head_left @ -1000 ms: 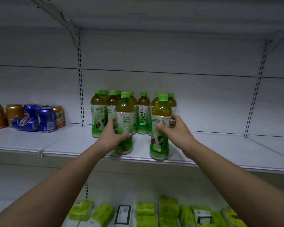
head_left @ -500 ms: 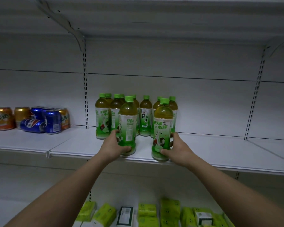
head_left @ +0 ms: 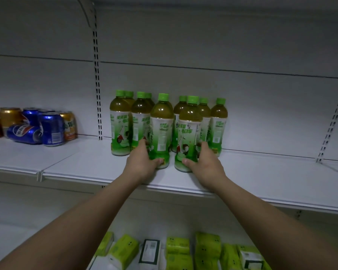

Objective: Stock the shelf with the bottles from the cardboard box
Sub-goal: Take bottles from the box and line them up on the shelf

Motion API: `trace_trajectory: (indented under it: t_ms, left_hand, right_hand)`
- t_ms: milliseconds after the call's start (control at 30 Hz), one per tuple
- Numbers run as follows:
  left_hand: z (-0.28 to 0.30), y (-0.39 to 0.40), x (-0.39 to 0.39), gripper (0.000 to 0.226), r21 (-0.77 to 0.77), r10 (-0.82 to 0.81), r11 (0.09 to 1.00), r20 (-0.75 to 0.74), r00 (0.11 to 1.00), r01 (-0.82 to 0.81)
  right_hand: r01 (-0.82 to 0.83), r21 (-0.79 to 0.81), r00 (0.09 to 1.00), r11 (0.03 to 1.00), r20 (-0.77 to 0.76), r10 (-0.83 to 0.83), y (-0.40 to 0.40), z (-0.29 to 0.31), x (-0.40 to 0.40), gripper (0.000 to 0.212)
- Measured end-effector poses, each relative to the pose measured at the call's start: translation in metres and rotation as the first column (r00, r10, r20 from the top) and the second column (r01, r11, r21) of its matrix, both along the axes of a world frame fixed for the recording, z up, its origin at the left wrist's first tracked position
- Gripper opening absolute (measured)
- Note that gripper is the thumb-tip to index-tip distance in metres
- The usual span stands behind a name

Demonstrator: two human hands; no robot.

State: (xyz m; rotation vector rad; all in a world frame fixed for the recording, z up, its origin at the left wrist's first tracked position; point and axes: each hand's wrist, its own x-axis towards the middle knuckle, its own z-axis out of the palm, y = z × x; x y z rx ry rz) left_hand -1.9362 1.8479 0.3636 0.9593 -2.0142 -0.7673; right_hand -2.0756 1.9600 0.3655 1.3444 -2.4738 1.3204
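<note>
Green-tea bottles (head_left: 161, 131) and (head_left: 187, 137) gripped low by left hand (head_left: 142, 164) and right hand (head_left: 205, 164), presumably for sliding upright against back rows.

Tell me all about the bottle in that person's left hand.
The bottle is clear plastic with a green screw cap, amber-green drink inside and a green-and-white printed label. It stands upright on the white shelf, at the front of the group of bottles. The left hand grips its lower part, thumb across the front.
</note>
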Motion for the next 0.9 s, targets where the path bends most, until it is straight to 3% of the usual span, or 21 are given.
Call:
trace_trajectory:
  t_ms: [133, 533, 767, 900]
  left_hand:
    - [0.0, -0.016, -0.011, 0.059, -0.014, -0.02, 1.0, 0.003, 1.0, 0.02]
    - [-0.014, -0.043, -0.033, 0.063, -0.093, 0.067, 0.994, 0.027, 0.997, -0.064]
    - [-0.013, -0.022, -0.02, 0.075, -0.1, 0.051, 0.994, 0.158, 0.986, -0.035]
    - [-0.003, -0.002, -0.01, 0.064, -0.121, 0.079, 0.992, 0.302, 0.95, -0.045]
  right_hand:
    - [0.021, -0.02, 1.0, 1.0, -0.012, -0.021, -0.03, -0.004, -0.008, 0.054]
    - [0.046, 0.002, 0.999, 0.999, -0.018, -0.046, -0.072, -0.011, -0.028, 0.057]
    - [-0.034, 0.138, 0.996, 0.99, 0.081, 0.023, -0.053, -0.002, -0.02, 0.053]
    - [-0.089, 0.208, 0.993, 0.974, 0.093, 0.071, -0.025, 0.008, -0.009, 0.033]
